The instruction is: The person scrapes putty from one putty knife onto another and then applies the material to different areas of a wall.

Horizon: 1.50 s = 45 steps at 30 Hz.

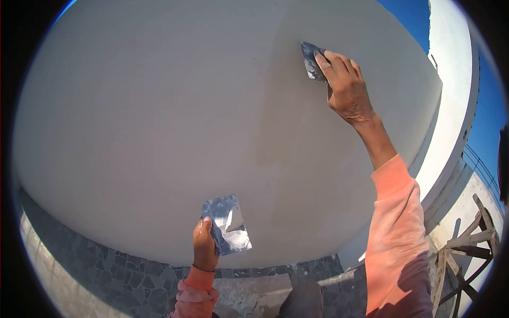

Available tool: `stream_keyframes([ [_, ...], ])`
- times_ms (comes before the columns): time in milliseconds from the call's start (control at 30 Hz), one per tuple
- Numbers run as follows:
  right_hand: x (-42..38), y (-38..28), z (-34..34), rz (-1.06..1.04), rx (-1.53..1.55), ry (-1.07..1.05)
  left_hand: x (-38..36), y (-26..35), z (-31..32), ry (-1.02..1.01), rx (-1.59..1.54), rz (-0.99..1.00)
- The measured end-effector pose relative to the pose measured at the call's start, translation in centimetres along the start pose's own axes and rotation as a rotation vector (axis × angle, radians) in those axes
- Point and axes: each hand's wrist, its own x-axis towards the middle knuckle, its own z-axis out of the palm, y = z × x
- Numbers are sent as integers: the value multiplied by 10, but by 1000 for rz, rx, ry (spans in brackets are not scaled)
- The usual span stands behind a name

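Observation:
My right hand [347,87] is raised to the upper right, fingers closed on a metal putty knife [312,62] with a wide blade. That blade lies against the grey wall [159,122], within a darker, damp-looking band [297,138] of its coating. Lower down, my left hand [204,245] grips a second flat metal blade [227,225], thumb over its left edge. White paste and bright reflections show on this plate, and it is held in front of the wall. The handles of both tools are hidden by my fingers or too small to make out.
Grey stone paving [138,278] runs along the wall's foot, with a pale rough block [254,297] near my knee [302,302]. A wooden trestle-like frame [466,249] stands at the lower right. Beyond the wall's right edge rises a white pillar [450,79].

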Motion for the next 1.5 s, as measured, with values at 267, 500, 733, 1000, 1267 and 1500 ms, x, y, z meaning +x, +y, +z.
stream_keyframes([
  [267, -112, -100, 6, 63, 86, -157, 2, -5, -5, 7, 22, 26],
  [500, -193, -180, -6, 67, 271, -301, 4, -5, -6, -27, -43, -25],
  [733, -171, -163, -39, 131, 396, -253, 4, -6, -7, -18, -29, -35],
  [1000, -72, -48, -6, 120, 89, -32, 6, -5, -8, -38, -52, -43],
  [1267, -102, -81, 7, 92, 6, -152, 6, -8, -5, 0, -45, -31],
  [1500, -184, -171, 12, 33, 125, -290, 3, -2, -6, -41, -33, -39],
])
